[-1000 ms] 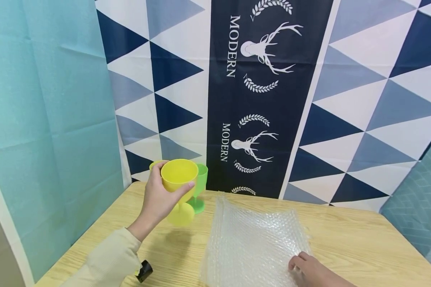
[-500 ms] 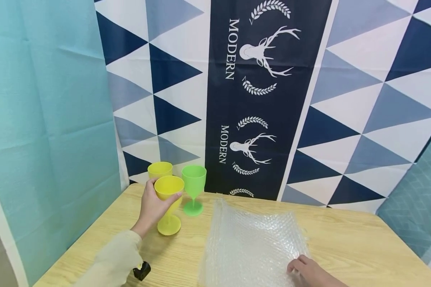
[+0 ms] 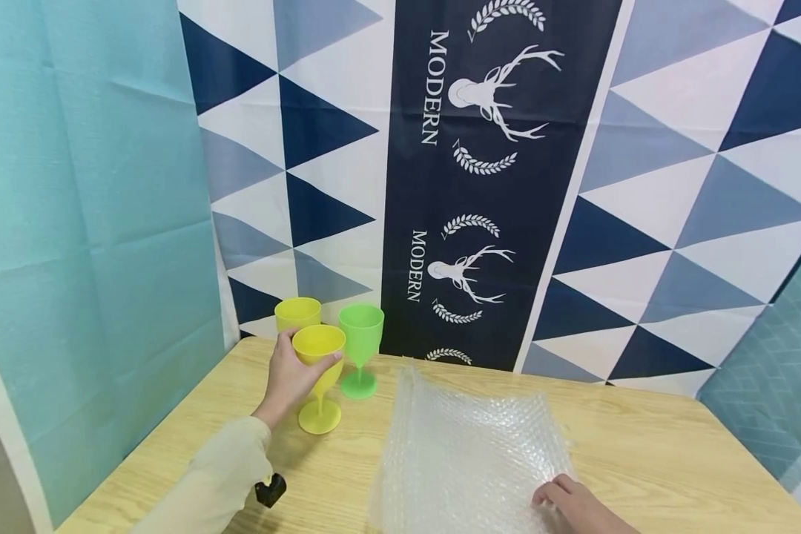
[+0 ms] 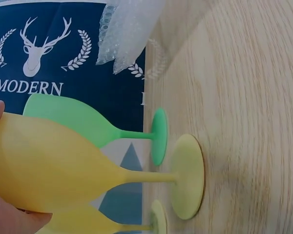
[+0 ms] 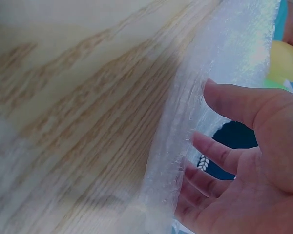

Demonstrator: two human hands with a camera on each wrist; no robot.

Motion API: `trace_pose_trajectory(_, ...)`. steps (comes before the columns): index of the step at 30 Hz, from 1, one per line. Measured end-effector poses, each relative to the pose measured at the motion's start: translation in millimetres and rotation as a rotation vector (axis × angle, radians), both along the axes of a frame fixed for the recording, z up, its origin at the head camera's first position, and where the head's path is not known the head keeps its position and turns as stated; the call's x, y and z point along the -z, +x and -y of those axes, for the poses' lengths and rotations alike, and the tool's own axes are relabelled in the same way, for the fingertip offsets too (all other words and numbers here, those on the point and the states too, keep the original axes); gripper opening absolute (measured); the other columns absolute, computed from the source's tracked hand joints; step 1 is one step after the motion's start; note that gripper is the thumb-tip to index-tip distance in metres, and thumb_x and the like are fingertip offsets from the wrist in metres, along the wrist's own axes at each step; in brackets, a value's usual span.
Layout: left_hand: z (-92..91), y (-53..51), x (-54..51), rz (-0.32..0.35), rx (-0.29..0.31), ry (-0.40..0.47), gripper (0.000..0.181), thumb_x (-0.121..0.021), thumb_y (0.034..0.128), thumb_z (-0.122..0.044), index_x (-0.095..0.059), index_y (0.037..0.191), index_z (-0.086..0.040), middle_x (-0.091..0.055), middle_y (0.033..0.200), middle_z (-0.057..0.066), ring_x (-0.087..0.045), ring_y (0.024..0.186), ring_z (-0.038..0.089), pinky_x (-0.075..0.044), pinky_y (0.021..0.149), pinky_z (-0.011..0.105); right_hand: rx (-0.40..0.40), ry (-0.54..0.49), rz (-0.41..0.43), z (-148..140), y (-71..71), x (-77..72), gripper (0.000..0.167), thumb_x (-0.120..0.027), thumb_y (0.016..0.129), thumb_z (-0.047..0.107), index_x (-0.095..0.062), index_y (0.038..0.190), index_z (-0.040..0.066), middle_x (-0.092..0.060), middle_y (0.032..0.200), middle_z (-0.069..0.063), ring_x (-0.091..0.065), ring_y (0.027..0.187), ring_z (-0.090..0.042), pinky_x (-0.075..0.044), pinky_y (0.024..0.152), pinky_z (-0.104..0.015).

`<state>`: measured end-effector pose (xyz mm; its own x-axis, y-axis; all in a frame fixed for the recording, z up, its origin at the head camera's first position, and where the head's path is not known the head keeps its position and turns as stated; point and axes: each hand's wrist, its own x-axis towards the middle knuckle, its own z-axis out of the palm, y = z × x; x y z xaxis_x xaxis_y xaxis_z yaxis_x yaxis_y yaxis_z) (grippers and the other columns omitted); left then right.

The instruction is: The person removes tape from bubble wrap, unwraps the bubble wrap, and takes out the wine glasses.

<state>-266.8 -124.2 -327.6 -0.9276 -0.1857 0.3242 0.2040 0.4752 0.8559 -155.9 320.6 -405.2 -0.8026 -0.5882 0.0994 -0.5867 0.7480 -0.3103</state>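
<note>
A yellow goblet (image 3: 320,363) is gripped round its bowl by my left hand (image 3: 298,377). It stays upright, its foot (image 4: 188,176) at the wooden tabletop; contact looks likely. Behind it, a second yellow goblet (image 3: 297,311) is partly hidden by the hand and the held one. A green goblet (image 3: 360,330) stands just to its right. To the right lies a sheet of bubble wrap (image 3: 470,452). At its right edge, my right hand (image 3: 570,504) touches the wrap with its fingertips. In the right wrist view the thumb and fingers are spread apart there.
The wooden table (image 3: 667,452) ends at a patterned cloth backdrop (image 3: 467,185). A teal curtain (image 3: 100,259) hangs along the left. A small black object (image 3: 271,490) sits by the left sleeve.
My left hand has lowered the yellow goblet to the table, leftward and nearer, bringing the rear yellow and green goblets into fuller view. A slight rightward shift followed. The right hand barely moved.
</note>
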Motion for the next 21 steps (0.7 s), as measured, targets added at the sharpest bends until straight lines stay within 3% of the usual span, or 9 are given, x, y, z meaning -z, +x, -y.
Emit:
trace_pose_trajectory(8, -0.2, 2.2, 2.6, 0.005, 0.013, 0.0, 0.087, -0.078, 0.0776, -0.034, -0.027, 0.141, -0.002, -0.048, 0.134, 0.02, -0.051, 0.122, 0.035, -0.042, 0.104, 0.051, -0.006, 0.002, -0.001, -3, 0.9, -1.3, 0.041, -0.073, 0.083, 0.038, -0.058, 0.104, 0.007, -0.051, 0.093, 0.004, -0.04, 0.081, 0.009, -0.047, 0.066, -0.02)
trace_pose_trajectory(17, -2.0, 13.2, 8.1, 0.139, 0.063, -0.011, 0.098, -0.076, 0.0782, -0.041, -0.018, 0.147, -0.001, -0.039, 0.145, 0.022, -0.042, 0.132, 0.038, -0.035, 0.11, 0.057, 0.105, 0.027, 0.121, 5, 1.2, -11.9, 0.044, -0.073, 0.082, 0.041, -0.058, 0.108, 0.009, -0.051, 0.1, 0.001, -0.039, 0.079, 0.006, -0.045, 0.066, -0.02)
trace_pose_trajectory(21, -2.3, 26.1, 15.2, 0.224, 0.107, -0.047, 0.104, -0.069, 0.0816, -0.052, -0.012, 0.148, 0.004, -0.028, 0.152, 0.028, -0.032, 0.139, 0.045, -0.03, 0.112, 0.061, 0.16, 0.046, 0.181, 9, -1.1, -18.0, 0.041, -0.071, 0.084, 0.036, -0.059, 0.111, 0.008, -0.053, 0.104, -0.001, -0.041, 0.079, 0.002, -0.046, 0.068, -0.023)
